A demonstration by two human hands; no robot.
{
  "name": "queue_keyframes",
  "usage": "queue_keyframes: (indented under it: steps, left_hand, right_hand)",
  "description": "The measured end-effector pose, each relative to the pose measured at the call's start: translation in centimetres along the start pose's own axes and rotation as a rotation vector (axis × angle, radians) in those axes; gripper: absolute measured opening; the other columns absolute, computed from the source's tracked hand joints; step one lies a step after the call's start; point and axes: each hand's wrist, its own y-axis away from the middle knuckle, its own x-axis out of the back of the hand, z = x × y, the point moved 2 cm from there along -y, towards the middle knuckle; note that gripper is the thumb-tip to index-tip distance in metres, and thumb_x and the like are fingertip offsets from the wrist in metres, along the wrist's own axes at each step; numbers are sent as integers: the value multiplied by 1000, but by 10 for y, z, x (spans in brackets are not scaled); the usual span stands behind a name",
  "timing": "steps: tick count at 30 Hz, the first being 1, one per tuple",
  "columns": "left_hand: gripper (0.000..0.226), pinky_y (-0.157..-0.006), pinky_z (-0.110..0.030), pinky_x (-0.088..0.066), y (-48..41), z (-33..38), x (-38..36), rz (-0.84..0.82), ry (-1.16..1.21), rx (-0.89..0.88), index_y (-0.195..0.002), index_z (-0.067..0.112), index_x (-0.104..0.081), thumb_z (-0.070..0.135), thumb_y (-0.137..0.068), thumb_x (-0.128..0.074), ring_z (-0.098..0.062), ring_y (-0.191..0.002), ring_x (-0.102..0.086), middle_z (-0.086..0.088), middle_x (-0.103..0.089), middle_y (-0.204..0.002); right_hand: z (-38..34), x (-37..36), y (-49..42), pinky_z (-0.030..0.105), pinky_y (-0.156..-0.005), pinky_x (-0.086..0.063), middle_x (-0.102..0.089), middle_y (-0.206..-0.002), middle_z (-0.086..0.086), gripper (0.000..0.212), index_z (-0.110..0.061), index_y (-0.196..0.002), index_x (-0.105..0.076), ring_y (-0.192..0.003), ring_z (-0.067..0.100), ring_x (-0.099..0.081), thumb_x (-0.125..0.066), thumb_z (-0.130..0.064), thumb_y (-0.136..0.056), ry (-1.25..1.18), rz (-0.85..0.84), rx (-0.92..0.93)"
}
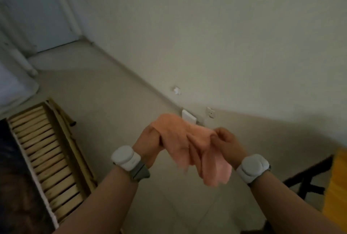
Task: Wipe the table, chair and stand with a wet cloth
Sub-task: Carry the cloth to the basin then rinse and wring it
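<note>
Left grip (150,140) and right grip (227,141) both pinch the peach cloth (180,132) in mid-air; if either pinch loosens, its hanging end could drop onto the floor (116,87).

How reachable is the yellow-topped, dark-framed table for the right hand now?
Probably yes: nothing stands between the right hand and the yellow-topped table at the picture's right edge. Both it and the left hand grip the peach cloth, so the left may need to release.

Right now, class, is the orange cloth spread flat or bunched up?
Bunched: the cloth hangs in folds, gripped by the left hand and right hand.
</note>
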Motion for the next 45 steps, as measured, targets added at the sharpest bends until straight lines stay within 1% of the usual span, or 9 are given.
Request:
queue_keyframes:
  steps: [5,11,16,19,22,27,32,37,45]
  left_hand:
    - [32,-74,-28,-53,-34,0,67,289,-142,-27,-124,17,-48,11,-93,-53,-18,-90,-61,-10,-57,-118]
    - [76,-92,-28,-45,-82,-5,139,100,-902,169,-144,26,-27,28,-81,-70,-20,-111,-54,-4,-44,-135]
    - [73,-102,-28,-38,-161,45,170,-1,-819,-48,-141,29,-32,39,-79,-70,-15,-126,-45,4,-46,-138]
    - [55,-85,-24,-43,-198,85,187,40,-827,-142,-115,22,-55,51,-68,-54,-15,-101,-58,1,-63,-111]
    - [22,-60,-26,-35,-247,118,237,261,-827,-184,-81,15,-54,37,-77,-49,-18,-71,-49,1,-55,-76]
    - [12,-56,-19,-38,-294,151,302,494,-706,-272,-85,17,-53,19,-94,-46,-9,-66,-50,5,-56,-73]
    - [12,-58,-22,-37,-348,176,346,572,-638,-251,-90,16,-52,19,-96,-42,-10,-70,-50,7,-54,-76]
    - [13,-67,-26,-46,-430,223,392,607,-680,-186,-91,19,-54,28,-95,-46,-16,-75,-57,5,-59,-78]
    - [13,-62,-22,-38,-520,292,477,592,-994,-54,-81,10,-60,22,-87,-56,-19,-74,-54,2,-52,-77]
  right_hand:
    - [-35,-41,-72,28,-60,-38,-56,-66,0,18,-20,-81,-57,-63,14,-46,-49,-14,-96,-253,-139,32]
    - [-89,-115,-148,30,-71,-46,-62,-74,-4,15,-21,-86,-59,-72,14,-55,-49,-19,-97,-256,-332,84]
    - [-151,-180,-229,20,-66,-47,-60,-78,3,14,-16,-90,-57,-70,12,-55,-46,-15,-97,-251,-445,118]
    - [-187,-207,-265,19,-61,-46,-58,-78,8,12,-11,-95,-56,-69,15,-53,-45,-14,-98,-284,-489,139]
    - [-208,-241,-320,26,-67,-47,-61,-81,8,14,-10,-97,-58,-75,18,-54,-47,-20,-97,-257,-420,146]
    - [-213,-285,-394,29,-73,-53,-62,-91,4,29,-24,-121,-51,-80,17,-61,-56,-28,-92,-147,-438,96]
    - [-215,-335,-472,18,-81,-39,-60,-105,-11,38,-27,-117,-56,-98,11,-58,-70,-34,-81,514,-625,429]
    - [-254,-380,-587,26,-85,-44,-63,-104,-1,24,-22,-111,-62,-98,17,-59,-62,-20,-87,415,-582,464]
    - [-347,-456,-722,16,-69,-47,-67,-88,-9,18,-30,-94,-61,-82,6,-61,-59,-14,-86,316,-632,524]
